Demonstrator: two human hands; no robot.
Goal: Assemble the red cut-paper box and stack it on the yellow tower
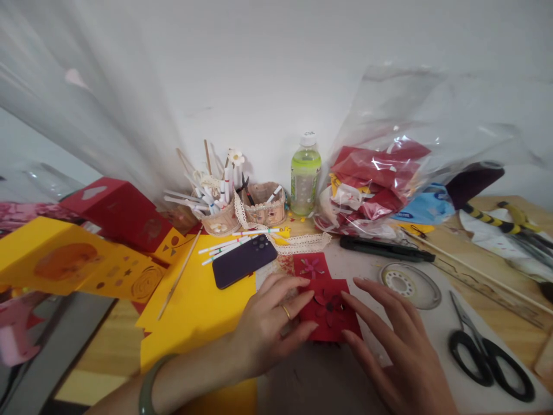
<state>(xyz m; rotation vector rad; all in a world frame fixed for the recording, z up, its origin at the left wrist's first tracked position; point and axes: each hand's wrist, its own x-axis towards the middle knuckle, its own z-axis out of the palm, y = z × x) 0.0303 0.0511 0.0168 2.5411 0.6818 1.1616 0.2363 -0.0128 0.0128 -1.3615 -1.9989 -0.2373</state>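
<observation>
A red paper square point(309, 327) with a red paper flower point(329, 305) on it lies between my hands. My left hand point(274, 323), wearing a gold ring, has its fingers apart, with the tips at the square's left edge. My right hand point(393, 340) is spread at the other side, its fingertips by the right edge of the square. Just behind, partly covered by the square, sits another red piece of paper point(317, 257) bearing a pinkish flower point(311, 266). Neither hand is gripping anything that I can see.
Black-handled scissors point(484, 351), a tape roll point(400, 283) and a black cutter point(384, 249) lie to the right. Yellow paper point(199, 317), a phone point(245, 261) and folded card boxes point(116, 213) are leftward. Behind stand pen baskets point(261, 210), a bottle point(305, 178) and a plastic bag point(375, 173).
</observation>
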